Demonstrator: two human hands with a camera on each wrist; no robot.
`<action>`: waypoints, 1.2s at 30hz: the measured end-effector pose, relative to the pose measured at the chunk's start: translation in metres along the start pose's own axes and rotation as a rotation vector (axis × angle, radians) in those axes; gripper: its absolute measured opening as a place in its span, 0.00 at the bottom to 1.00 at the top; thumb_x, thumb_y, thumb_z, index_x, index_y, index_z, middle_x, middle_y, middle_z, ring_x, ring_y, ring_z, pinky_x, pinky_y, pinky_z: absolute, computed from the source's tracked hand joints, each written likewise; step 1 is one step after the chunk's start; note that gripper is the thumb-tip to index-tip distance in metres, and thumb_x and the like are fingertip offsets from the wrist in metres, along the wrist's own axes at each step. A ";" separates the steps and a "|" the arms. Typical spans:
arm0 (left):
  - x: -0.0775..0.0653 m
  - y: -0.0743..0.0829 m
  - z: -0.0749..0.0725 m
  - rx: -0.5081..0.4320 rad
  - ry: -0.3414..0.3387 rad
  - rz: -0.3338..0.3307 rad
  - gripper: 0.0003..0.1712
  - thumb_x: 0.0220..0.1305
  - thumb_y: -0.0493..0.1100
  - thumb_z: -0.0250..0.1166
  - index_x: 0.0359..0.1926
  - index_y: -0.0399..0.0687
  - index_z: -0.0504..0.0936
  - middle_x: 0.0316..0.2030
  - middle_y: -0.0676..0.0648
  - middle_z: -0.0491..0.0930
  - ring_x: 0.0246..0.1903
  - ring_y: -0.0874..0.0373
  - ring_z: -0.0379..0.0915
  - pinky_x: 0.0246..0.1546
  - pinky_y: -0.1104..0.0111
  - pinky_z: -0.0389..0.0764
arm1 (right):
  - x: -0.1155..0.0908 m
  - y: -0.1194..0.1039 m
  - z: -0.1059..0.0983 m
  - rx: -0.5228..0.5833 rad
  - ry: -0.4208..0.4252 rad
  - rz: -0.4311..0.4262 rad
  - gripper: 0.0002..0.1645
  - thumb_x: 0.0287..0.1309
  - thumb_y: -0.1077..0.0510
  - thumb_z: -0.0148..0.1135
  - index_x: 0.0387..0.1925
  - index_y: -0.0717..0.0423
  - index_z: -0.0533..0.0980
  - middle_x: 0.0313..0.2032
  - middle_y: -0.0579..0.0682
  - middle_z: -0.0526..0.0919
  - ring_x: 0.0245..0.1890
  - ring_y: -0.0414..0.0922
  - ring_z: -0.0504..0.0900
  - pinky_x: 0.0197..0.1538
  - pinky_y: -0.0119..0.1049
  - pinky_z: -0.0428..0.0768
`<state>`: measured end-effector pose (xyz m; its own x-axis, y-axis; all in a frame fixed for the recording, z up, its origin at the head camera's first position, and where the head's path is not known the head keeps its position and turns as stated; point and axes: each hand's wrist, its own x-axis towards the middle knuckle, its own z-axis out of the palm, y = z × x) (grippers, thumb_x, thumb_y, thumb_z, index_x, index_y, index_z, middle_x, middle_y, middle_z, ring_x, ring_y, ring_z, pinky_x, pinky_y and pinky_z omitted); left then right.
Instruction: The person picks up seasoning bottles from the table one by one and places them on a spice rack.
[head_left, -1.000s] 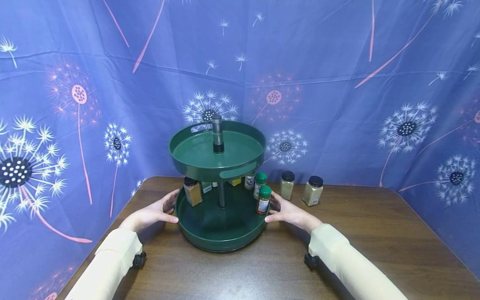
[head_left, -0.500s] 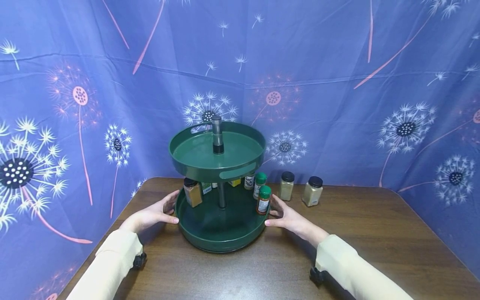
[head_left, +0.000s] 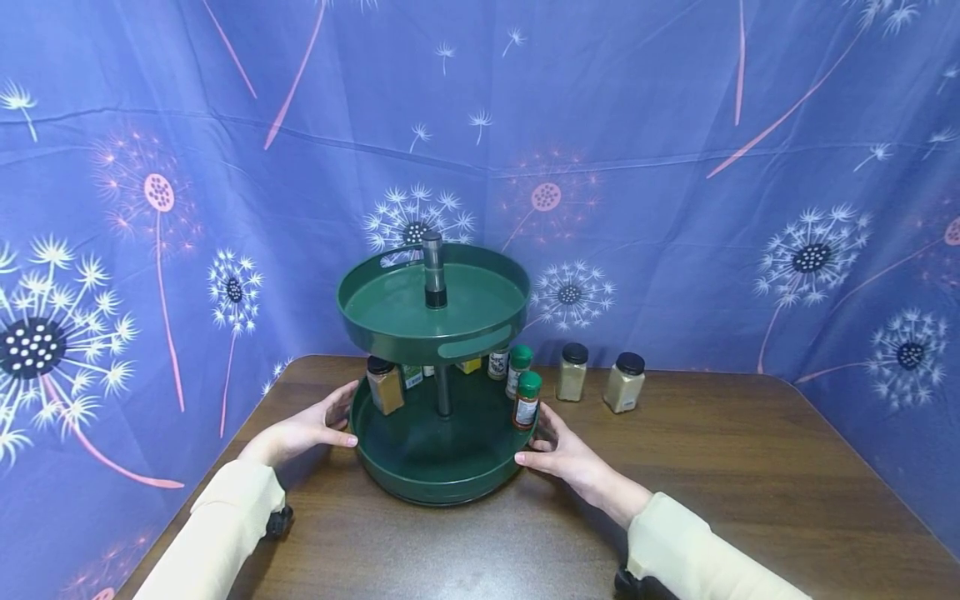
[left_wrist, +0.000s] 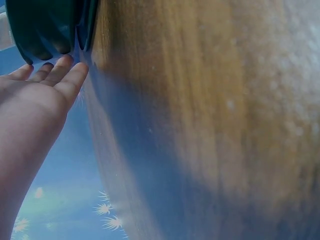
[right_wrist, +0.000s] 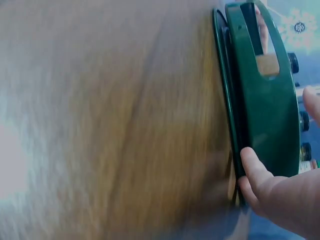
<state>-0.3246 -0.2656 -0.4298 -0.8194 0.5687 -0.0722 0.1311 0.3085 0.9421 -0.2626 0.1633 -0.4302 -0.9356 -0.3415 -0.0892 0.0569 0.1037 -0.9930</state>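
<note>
A dark green two-tier turntable rack stands on the table, its lower tray (head_left: 442,454) joined by a post to the upper tray (head_left: 405,340). My left hand (head_left: 303,429) touches the lower tray's left side with extended fingertips. On the opposite side, my right hand (head_left: 573,458) rests against the rim, thumb towards the front; its other fingers are partly hidden. Close to that hand, a red-filled spice bottle (head_left: 527,404) with a green cap stands in the lower tray, another green-capped bottle (head_left: 517,372) behind it. A black-lidded jar of brown spice (head_left: 387,389) stands at the left.
Two black-lidded jars of pale powder, a nearer jar (head_left: 624,385) and a farther jar (head_left: 572,375), stand on the wooden table (head_left: 750,467) right of the rack. A blue dandelion-print cloth (head_left: 660,208) hangs behind and at both sides.
My right hand has slid slightly along the lower tray's rim towards me, its thumb now nearer the front. The left hand, the rack and the bottles look unmoved.
</note>
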 end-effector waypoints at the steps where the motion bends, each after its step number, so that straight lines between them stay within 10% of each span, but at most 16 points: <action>1: 0.000 0.000 0.000 0.000 -0.001 0.001 0.55 0.53 0.38 0.64 0.69 0.47 0.32 0.68 0.40 0.31 0.66 0.39 0.29 0.62 0.47 0.45 | 0.000 0.000 0.002 0.017 0.004 0.001 0.57 0.46 0.60 0.66 0.68 0.52 0.38 0.66 0.61 0.44 0.61 0.61 0.59 0.57 0.47 0.68; 36: -0.002 0.001 0.002 0.014 0.009 -0.001 0.56 0.52 0.39 0.65 0.69 0.47 0.32 0.69 0.42 0.31 0.66 0.39 0.30 0.62 0.47 0.46 | 0.017 0.001 -0.013 0.068 -0.009 0.002 0.54 0.45 0.64 0.66 0.68 0.52 0.43 0.65 0.61 0.50 0.55 0.56 0.69 0.49 0.38 0.75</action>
<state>-0.3221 -0.2651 -0.4293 -0.8246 0.5614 -0.0698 0.1382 0.3197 0.9374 -0.2828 0.1698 -0.4312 -0.9324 -0.3496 -0.0916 0.0825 0.0410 -0.9958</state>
